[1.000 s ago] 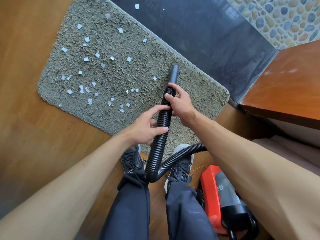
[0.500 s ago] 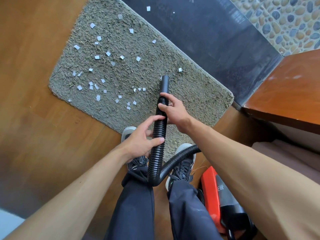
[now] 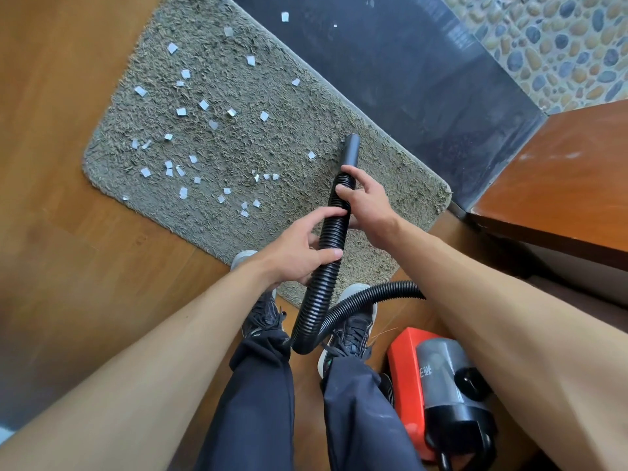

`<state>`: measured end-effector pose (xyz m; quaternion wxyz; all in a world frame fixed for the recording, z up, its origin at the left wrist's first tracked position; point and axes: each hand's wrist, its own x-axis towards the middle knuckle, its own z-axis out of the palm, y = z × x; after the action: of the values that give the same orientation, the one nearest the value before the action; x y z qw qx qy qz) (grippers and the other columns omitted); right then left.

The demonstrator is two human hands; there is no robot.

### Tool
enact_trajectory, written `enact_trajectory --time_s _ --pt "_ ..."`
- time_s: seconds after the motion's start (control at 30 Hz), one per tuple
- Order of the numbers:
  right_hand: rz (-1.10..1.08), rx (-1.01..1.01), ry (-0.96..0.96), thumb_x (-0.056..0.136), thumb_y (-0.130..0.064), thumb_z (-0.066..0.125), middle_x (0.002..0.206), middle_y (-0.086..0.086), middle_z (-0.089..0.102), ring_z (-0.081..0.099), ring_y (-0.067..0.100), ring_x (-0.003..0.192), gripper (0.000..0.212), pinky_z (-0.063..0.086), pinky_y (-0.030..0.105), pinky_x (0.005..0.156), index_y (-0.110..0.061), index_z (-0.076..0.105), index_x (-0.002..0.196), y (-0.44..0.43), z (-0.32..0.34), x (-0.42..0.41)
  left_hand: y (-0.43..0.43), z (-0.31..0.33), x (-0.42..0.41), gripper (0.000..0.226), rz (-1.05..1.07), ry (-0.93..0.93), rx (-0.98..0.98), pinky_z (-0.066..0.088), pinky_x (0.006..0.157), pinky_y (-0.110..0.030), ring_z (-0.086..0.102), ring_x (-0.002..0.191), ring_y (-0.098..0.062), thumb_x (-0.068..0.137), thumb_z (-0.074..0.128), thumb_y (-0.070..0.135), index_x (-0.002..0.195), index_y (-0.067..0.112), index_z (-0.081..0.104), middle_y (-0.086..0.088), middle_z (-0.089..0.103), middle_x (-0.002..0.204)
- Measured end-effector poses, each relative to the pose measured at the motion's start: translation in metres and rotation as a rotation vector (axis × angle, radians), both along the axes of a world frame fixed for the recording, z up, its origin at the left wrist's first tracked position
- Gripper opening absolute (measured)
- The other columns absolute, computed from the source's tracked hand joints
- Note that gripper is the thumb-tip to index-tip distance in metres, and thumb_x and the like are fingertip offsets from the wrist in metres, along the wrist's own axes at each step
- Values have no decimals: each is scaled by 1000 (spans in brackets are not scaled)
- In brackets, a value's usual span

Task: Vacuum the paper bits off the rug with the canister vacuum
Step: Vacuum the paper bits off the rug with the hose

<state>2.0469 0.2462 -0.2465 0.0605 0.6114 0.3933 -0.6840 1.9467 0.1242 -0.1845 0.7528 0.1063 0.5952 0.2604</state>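
Note:
A shaggy grey rug (image 3: 238,141) lies on the wood floor, strewn with several small white paper bits (image 3: 204,104), mostly on its left half. I hold a black ribbed vacuum hose (image 3: 331,232) with both hands. My right hand (image 3: 368,202) grips it just below the smooth nozzle (image 3: 351,149), which hovers over the rug's right part. My left hand (image 3: 299,253) grips the hose lower down. The hose loops back past my shoes to the red and grey canister vacuum (image 3: 438,385) on the floor at my right.
A dark stone threshold (image 3: 390,62) borders the rug's far side, with a paper bit (image 3: 284,17) on it and pebble flooring (image 3: 550,39) beyond. A brown wooden surface (image 3: 560,175) juts in at the right. My feet stand at the rug's near edge.
The nozzle has swung rightward over the rug, away from the cluster of bits near its middle. Both hands keep their hold on the hose. The view has shifted.

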Motion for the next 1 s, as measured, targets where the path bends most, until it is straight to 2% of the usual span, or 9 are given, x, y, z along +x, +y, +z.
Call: enact_trajectory --time_s 0.07,0.2,0.27,0.47,0.63,0.7,0.8,0.9,1.0 --pt "0 5 -1 96 -9 54 93 5 61 63 16 82 44 58 35 62 -26 52 136 3 0 0 4 1 -1 59 -15 7 3 61 65 -47 66 85 -23 95 60 6 139 42 41 -12 62 97" --pt "-2 -24 11 97 -9 54 99 8 61 64 18 85 44 59 43 71 -27 51 137 1 2 1 2 3 -1 60 -6 -19 -14 58 56 -34 66 85 -22 95 61 5 138 43 43 -10 62 99" --pt "15 -44 21 97 -9 53 103 9 61 64 17 87 45 59 45 73 -27 50 138 -2 4 0 -3 5 -1 59 2 -19 -27 60 60 -38 66 86 -23 95 60 5 137 43 43 -11 62 100" --pt "61 -109 33 98 -8 52 107 10 59 64 15 85 45 59 36 63 -25 48 139 -16 10 -8 -24 7 -2 59 44 -9 -47 58 61 -42 68 83 -24 94 62 5 133 46 45 -18 66 108" --pt "120 -141 37 97 -9 54 109 12 60 64 16 84 46 56 33 58 -27 49 139 -34 8 -14 -45 10 -3 60 117 -24 -73 55 54 -35 68 73 -15 94 63 4 133 46 46 -16 68 106" --pt "142 -149 37 97 -9 54 108 12 60 64 15 83 46 56 32 58 -28 48 139 -39 9 -17 -53 11 -3 59 145 -30 -80 56 55 -37 67 74 -16 94 63 4 133 46 46 -17 68 109" --pt "180 -151 39 97 -9 54 106 11 60 64 15 81 45 56 33 58 -27 49 138 -46 10 -23 -62 10 -4 59 177 -24 -84 58 62 -46 67 73 -18 94 63 4 132 46 46 -12 69 100" --pt "225 -132 33 97 -9 54 104 10 60 64 17 83 46 58 35 60 -25 48 139 -47 10 -29 -66 11 -5 59 212 -27 -98 58 62 -42 65 72 -16 94 62 4 132 47 47 -7 68 92" --pt "239 -129 34 97 -9 54 95 5 59 64 15 80 45 58 34 60 -25 49 138 -43 11 -31 -64 11 -7 60 219 -32 -98 58 56 -37 65 72 -14 94 62 4 133 46 46 -10 70 99"
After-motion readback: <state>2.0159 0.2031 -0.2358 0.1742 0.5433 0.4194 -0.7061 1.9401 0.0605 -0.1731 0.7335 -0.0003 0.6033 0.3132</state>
